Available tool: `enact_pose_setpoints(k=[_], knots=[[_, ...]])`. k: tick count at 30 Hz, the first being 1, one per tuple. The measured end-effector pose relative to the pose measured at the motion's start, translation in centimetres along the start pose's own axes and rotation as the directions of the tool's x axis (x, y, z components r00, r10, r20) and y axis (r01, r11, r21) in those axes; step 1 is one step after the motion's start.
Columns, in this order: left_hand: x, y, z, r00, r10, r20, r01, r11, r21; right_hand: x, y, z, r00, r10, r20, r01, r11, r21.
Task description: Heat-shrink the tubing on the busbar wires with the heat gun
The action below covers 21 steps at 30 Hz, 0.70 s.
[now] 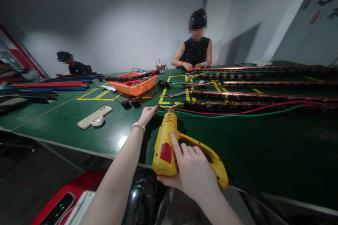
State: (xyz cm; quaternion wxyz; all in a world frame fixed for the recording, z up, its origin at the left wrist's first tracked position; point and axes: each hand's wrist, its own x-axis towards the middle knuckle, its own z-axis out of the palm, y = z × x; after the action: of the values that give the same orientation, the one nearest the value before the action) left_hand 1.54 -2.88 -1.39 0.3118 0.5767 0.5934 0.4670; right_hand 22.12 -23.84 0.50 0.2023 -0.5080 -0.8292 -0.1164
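Observation:
My right hand (194, 167) is wrapped around the body of a yellow heat gun (161, 142) with a red label, its index finger stretched along the top. The gun's metal nozzle points away from me at a bundle of coloured wires (171, 105). My left hand (148, 114), with a bracelet at the wrist, pinches the left end of those wires just left of the nozzle. The wires run to a long dark strip (211, 107) lying across the table. A red and a green wire (237, 114) trail off to the right.
An orange basket (137, 89) with wired parts stands beyond my left hand. A beige power strip (92, 117) lies on the green table (66, 140). More long strips (264, 85) lie at the right. A co-worker (196, 49) sits opposite, another person (76, 66) far left.

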Motion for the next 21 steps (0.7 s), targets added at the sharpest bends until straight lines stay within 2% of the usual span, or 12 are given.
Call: enact_pose_setpoints(k=[5,13,17,21], knots=[[-0.4,0.6,0.2,1.0,-0.001,0.005,0.001,1.0,-0.016,1.5,-1.7,0.4,0.996,-0.021,0.092,0.017,0.999,0.04],[-1.0,1.0,-0.7,0.999,0.007,0.053,-0.004,0.999,-0.054,2.7,-3.4,1.5,0.991,-0.113,0.068,0.107,0.99,0.093],[-1.1,0.9,-1.0,0.998,0.013,0.056,-0.009,0.997,-0.075,2.6,-3.1,1.2,0.989,-0.134,0.065,0.126,0.986,0.109],[-0.9,0.9,-0.7,0.999,0.014,0.035,-0.011,0.998,-0.069,2.3,-1.4,0.4,0.983,-0.165,0.085,0.152,0.977,0.148]])
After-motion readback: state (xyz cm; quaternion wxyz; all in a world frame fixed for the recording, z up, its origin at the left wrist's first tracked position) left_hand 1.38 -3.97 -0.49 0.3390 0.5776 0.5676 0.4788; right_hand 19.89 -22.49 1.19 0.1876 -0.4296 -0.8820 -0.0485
